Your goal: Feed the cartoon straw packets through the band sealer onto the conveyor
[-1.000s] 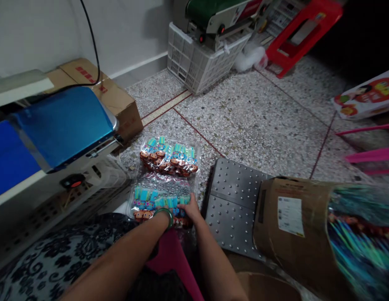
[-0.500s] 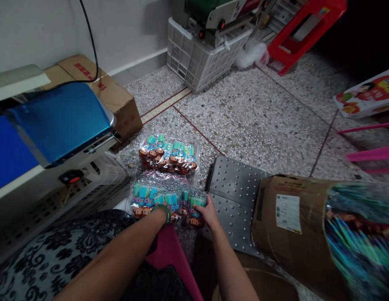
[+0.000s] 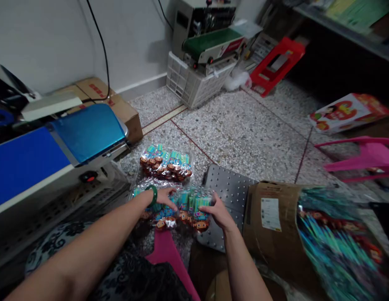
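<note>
My right hand (image 3: pixel 218 212) is closed on a bunch of small clear packets (image 3: pixel 194 207) with turquoise-striped figures, brown heads pointing down; the thumb lies across their front. My left hand (image 3: pixel 165 198), with a green bangle (image 3: pixel 152 195) on the wrist, curves over more such packets (image 3: pixel 165 221), thumb and forefinger bent round them; its other fingers are partly hidden. These packets are at the right part of the near clear plastic tray, mostly covered by my hand and arm. Just behind it, a second clear tray (image 3: pixel 192 161) holds several packets in rows.
At right, an open cardboard box (image 3: pixel 272 246) full of long shiny wrappers lies by a grey studded platform (image 3: pixel 227 184). A blue-belted machine (image 3: pixel 31 159) stands left. Further back are a white crate (image 3: pixel 185 83) under a green conveyor (image 3: pixel 210 44), a red stool (image 3: pixel 277 62) and pink stools (image 3: pixel 367 156).
My left hand has lifted from low in the near tray, and packets now show below it. The bunch at my right hand has come up and looks fuller. The view has shifted.
</note>
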`<state>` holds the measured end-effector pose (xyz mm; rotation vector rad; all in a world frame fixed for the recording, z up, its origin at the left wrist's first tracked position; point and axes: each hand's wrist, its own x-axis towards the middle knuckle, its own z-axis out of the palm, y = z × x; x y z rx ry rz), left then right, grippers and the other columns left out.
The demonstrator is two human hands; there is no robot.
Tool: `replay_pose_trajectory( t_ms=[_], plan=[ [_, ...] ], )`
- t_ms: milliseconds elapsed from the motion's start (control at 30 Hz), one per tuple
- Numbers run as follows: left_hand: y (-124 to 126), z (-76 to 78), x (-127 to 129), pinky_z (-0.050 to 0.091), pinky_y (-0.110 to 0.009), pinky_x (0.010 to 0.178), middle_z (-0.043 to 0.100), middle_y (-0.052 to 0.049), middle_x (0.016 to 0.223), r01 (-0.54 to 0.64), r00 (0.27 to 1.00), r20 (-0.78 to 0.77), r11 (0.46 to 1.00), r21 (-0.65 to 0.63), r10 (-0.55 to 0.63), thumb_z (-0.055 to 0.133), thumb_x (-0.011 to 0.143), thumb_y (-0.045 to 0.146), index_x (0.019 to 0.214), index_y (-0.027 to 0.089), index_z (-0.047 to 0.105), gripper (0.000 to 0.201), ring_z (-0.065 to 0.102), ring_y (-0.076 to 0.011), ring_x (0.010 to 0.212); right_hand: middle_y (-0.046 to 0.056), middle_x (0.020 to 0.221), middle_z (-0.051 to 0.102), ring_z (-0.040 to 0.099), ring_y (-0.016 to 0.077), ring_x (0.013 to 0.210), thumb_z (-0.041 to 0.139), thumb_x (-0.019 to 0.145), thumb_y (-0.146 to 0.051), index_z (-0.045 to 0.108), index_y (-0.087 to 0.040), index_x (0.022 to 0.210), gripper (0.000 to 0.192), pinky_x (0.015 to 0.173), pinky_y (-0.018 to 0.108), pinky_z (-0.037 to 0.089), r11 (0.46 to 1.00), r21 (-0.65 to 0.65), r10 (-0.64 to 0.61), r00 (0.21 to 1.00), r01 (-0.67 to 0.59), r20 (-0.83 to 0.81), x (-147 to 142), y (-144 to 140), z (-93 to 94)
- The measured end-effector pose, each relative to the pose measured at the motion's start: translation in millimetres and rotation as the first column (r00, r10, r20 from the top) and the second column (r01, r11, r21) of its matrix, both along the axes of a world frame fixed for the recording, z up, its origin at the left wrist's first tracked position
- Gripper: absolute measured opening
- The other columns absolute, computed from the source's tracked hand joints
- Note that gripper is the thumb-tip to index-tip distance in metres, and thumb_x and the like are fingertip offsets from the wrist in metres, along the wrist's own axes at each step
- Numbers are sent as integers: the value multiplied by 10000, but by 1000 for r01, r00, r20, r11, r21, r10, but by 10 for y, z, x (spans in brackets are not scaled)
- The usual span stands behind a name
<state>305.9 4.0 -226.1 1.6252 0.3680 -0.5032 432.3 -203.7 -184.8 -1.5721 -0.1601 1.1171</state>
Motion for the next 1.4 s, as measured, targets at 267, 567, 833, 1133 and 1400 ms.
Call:
replay_pose_trajectory(
  t_ms=[267,567,833,1133,1400],
  plan=[
    [544,1745,-429,445,-374,819,683,-54,919,-470,751,323,810,-351,576,793,446,192,1026,178,604,610,605,-264,880,14,983,623,596,193,891,764,492,-147,452,-229,1053,647,815,344,460,831,442,292,942,-337,168,-295,1595,1403],
    [1034,2223,-1858,489,-335,744,700,-61,870,-873,-40,378,151,-463,925,741,535,125,889,143,661,364,638,-234,790,37,1062,515,499,193,1001,773,468,-251,410,-215,1055,692,864,312,414,681,472,275,793,-560,544,-1823,2944,1758],
    [1197,2119,-2529,494,-344,743,700,-89,856,-827,-211,261,-29,-561,942,750,558,180,930,123,654,389,643,-238,796,24,930,597,561,186,852,728,562,-306,464,-203,1017,536,763,310,447,571,413,442,690,-709,573,-2418,3205,1591],
    [1264,1948,-2720,480,-366,817,706,-77,861,-776,-288,213,-97,-623,934,744,572,160,988,134,640,430,639,-247,853,53,1087,604,516,203,1062,640,681,-284,563,-190,1019,359,909,337,397,617,570,419,839,-543,347,-2657,3350,1482],
    [1289,1875,-2781,500,-375,797,712,-69,828,-722,-304,109,-154,-675,946,739,573,153,979,135,641,418,657,-235,780,-27,770,612,587,109,728,629,703,-274,489,-212,807,184,695,225,459,655,632,358,907,-414,223,-2683,3369,1508]
  ],
)
